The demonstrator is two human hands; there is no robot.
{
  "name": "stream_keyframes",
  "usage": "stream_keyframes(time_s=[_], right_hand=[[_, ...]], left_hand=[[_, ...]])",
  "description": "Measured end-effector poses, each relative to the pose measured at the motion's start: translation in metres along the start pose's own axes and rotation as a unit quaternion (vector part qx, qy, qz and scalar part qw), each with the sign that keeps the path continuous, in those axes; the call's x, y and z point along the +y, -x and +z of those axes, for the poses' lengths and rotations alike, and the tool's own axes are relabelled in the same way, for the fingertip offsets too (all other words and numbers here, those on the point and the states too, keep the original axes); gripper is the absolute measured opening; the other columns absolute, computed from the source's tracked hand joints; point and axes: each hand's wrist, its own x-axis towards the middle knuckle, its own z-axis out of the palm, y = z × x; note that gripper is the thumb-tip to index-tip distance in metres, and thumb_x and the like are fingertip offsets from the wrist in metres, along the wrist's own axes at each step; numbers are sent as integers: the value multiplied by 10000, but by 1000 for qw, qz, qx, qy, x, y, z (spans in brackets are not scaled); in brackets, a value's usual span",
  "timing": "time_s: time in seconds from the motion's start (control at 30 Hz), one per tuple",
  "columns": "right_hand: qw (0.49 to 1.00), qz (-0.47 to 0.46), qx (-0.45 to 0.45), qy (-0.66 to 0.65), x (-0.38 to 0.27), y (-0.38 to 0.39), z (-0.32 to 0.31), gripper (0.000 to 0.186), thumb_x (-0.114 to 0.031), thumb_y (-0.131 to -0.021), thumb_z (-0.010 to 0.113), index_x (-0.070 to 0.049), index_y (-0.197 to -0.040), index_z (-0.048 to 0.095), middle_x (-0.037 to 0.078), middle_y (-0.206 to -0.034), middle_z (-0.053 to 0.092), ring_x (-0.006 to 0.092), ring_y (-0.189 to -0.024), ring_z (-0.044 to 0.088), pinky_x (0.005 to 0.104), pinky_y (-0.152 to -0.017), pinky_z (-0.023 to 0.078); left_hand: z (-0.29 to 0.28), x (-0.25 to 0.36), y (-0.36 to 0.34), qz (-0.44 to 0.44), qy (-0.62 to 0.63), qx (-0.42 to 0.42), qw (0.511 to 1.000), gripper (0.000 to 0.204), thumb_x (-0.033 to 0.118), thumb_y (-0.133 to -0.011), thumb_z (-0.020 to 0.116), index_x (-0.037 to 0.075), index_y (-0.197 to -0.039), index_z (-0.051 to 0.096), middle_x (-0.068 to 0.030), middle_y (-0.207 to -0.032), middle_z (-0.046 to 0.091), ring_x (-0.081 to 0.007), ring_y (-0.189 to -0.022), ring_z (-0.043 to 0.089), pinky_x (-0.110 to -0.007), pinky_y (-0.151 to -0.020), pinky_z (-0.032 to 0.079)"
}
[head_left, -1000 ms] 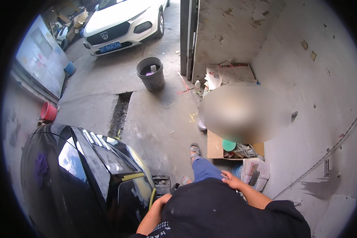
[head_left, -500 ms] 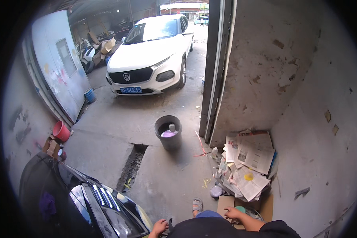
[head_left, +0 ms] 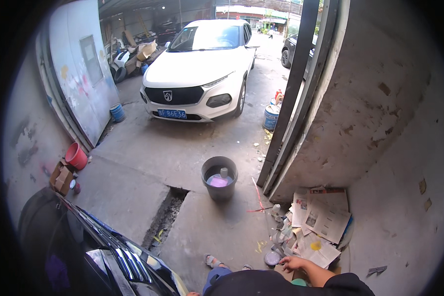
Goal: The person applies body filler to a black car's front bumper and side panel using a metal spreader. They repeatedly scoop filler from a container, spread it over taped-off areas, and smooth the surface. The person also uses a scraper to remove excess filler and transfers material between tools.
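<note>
My right hand [head_left: 292,264] hangs at the lower right with its fingers loosely apart and nothing visible in it. Below it are the flap of a cardboard box and a green round thing [head_left: 299,282], partly hidden by my arm. A tin with a greyish lid [head_left: 272,258] stands on the floor just left of those fingers. Only a sliver of my left hand [head_left: 194,294] shows at the bottom edge, beside the dark car [head_left: 103,246]; its fingers are hidden. Ahead stands a dark grey bucket [head_left: 220,193] holding liquid, a pinkish-purple piece and a small grey cylindrical thing.
A narrow trench [head_left: 168,217] cuts the concrete floor left of the bucket. Newspapers [head_left: 326,219] are heaped against the right wall. A white car [head_left: 195,74] faces me beyond the doorway. At left are a red bucket [head_left: 76,156] and a cardboard box [head_left: 61,178]. Blue drums [head_left: 271,118] stand outside the doorpost.
The view has shifted, and the bucket and white car appear farther right and lower. My feet have moved. My left hand has dropped almost out of view; my right remains near the cardboard box.
</note>
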Motion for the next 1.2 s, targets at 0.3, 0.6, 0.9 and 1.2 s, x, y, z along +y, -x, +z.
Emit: stream_keyframes(time_s=[0.3, 0.6, 0.9, 1.2], right_hand=[[953, -139, 245, 110, -167, -32, 20, 412, -138, -799, 524, -54, -1197, 594, 86, -791, 641, 164, -631, 583, 307, -570, 476], [821, -415, -190, -343, -426, 12, 88, 485, -255, -943, 473, -79, -1378, 351, 195, -1332, 469, 311, -1199, 495, 449, -962, 437], [744, -325, -425, -399, -529, -23, 67, 732, -594, -924, 361, -55, -1417, 305, 234, -1414, 374, 350, -1281, 414, 503, -1029, 359], [710, -224, -536, -398, -585, -59, 50, 750, -613, -903, 396, -73, -1417, 322, 217, -1421, 375, 335, -1274, 429, 490, -1031, 358]], left_hand=[[-184, 119, -75, -231, 529, 72, 814, 413, 104, -868, 513, 13, -1267, 457, -74, -764, 571, -161, -604, 561, -262, -472, 423], [-228, 114, -71, -254, 538, 176, 785, 353, 153, -901, 496, 34, -1233, 500, -52, -816, 583, -141, -632, 572, -254, -488, 442], [-175, 157, -29, -396, 553, 114, 724, 71, 118, -887, 490, 95, -935, 536, -33, -709, 548, -144, -542, 532, -261, -408, 396], [-186, 276, -85, -324, 562, 273, 710, 397, 159, -900, 529, 28, -1274, 503, -82, -964, 625, -142, -720, 597, -269, -620, 476]])
